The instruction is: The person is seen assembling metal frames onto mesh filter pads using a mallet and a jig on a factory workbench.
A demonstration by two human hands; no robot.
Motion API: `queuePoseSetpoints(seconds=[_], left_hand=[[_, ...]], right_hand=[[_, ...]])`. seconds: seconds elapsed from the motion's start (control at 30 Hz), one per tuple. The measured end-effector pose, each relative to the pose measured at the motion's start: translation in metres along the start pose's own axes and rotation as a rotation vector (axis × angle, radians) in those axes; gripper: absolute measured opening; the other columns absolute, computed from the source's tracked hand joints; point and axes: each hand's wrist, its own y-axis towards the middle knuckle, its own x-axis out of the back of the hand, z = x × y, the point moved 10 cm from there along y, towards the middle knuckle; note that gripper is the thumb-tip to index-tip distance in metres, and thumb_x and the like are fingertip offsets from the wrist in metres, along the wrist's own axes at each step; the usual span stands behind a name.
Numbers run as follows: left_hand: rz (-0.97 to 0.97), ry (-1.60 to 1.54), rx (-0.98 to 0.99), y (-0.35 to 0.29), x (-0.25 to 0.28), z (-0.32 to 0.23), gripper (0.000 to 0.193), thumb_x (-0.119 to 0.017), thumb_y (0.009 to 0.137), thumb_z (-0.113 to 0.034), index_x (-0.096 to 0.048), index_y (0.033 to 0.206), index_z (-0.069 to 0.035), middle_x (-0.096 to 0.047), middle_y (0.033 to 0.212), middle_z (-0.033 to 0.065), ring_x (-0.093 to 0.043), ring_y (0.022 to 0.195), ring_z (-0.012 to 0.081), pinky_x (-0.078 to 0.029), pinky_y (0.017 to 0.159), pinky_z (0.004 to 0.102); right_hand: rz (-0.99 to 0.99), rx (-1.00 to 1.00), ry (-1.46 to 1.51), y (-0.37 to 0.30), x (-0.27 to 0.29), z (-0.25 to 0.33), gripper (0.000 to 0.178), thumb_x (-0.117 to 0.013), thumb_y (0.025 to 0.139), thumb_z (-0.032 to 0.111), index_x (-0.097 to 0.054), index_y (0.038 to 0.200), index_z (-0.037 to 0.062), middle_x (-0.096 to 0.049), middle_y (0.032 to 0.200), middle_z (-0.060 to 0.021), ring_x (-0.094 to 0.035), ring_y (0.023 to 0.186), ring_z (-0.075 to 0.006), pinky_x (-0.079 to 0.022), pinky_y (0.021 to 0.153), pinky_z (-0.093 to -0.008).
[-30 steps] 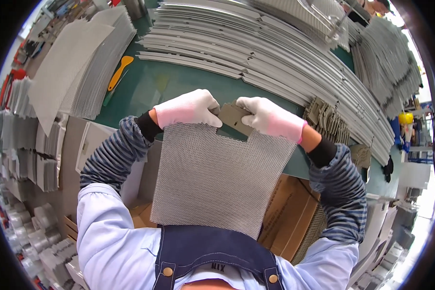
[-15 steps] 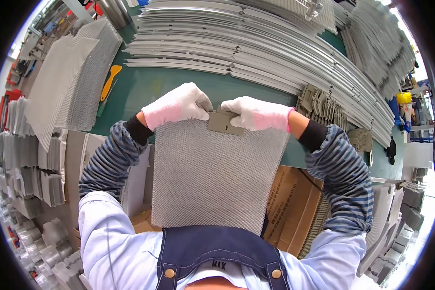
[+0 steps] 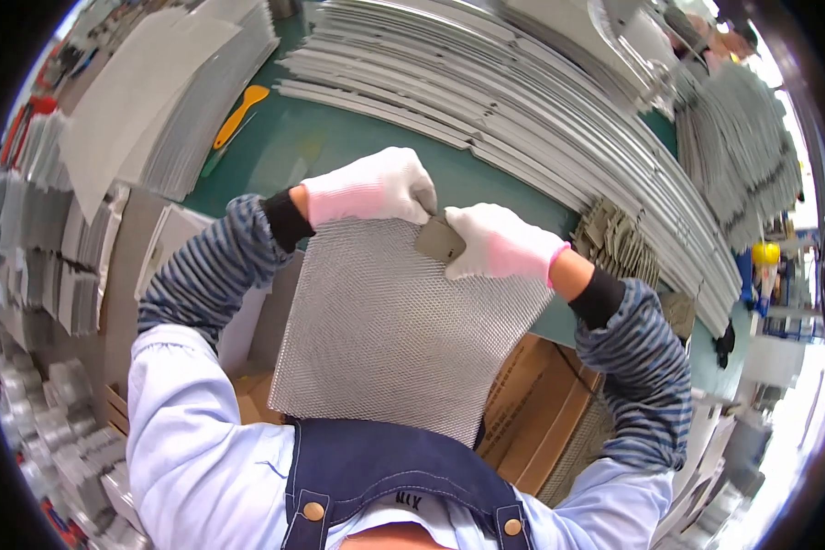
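Both my hands wear white gloves with pink cuffs. A grey metal mesh sheet [image 3: 385,321] hangs in front of me, its lower edge against my apron and its body slightly slanted. At its top edge sits a small flat grey-beige plate [image 3: 438,240]. My left hand [image 3: 380,188] is closed on the sheet's top edge, beside the plate's left end; its fingertips are partly hidden. My right hand [image 3: 502,243] pinches the plate, thumb on top, and covers its right end.
A green table [image 3: 275,151] lies beyond, bearing long metal strips [image 3: 486,92], a pile of grey-beige plates [image 3: 614,240] and a yellow-handled scraper [image 3: 241,115]. Mesh sheets [image 3: 192,101] are stacked left, others [image 3: 738,147] far right. A cardboard box [image 3: 541,403] stands below the table.
The view has turned, and the sheet now slants. My right hand has come lower around the plate and covers more of it. My left hand keeps its hold at the top edge.
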Motion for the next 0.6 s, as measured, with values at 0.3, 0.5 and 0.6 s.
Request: queuePoseSetpoints(seconds=[0.3,0.5,0.6], left_hand=[[-0.558,0.848,-0.272,-0.048,0.015,-0.018,0.075,-0.076,0.071,-0.033,-0.048,0.133,-0.002,-0.048,0.140,0.0147,-0.041,0.133,0.0313,-0.031,0.110,0.0475],[-0.379,0.629,-0.080,-0.069,-0.027,0.043,0.078,-0.071,0.078,-0.035,-0.040,0.140,0.000,-0.037,0.148,0.0207,-0.030,0.140,0.0359,-0.022,0.115,0.0488],[-0.426,0.624,-0.159,-0.064,-0.022,0.031,0.076,-0.071,0.079,-0.033,-0.040,0.140,0.001,-0.038,0.146,0.0217,-0.031,0.139,0.0358,-0.024,0.115,0.0470]], right_hand=[[-0.711,0.046,-0.330,0.012,-0.001,0.003,0.100,-0.084,0.053,0.053,-0.048,0.126,-0.0063,-0.055,0.108,-0.0171,-0.053,0.104,-0.0350,-0.044,0.089,-0.0436],[-0.928,0.121,-0.232,0.011,0.001,0.008,0.074,-0.085,0.051,0.045,-0.059,0.102,-0.0012,-0.056,0.099,-0.0155,-0.052,0.093,-0.0341,-0.042,0.080,-0.0443],[-0.884,0.077,-0.167,0.011,0.006,-0.004,0.058,-0.084,0.052,0.044,-0.064,0.085,0.0013,-0.058,0.086,-0.0162,-0.055,0.085,-0.0344,-0.044,0.079,-0.0437]])
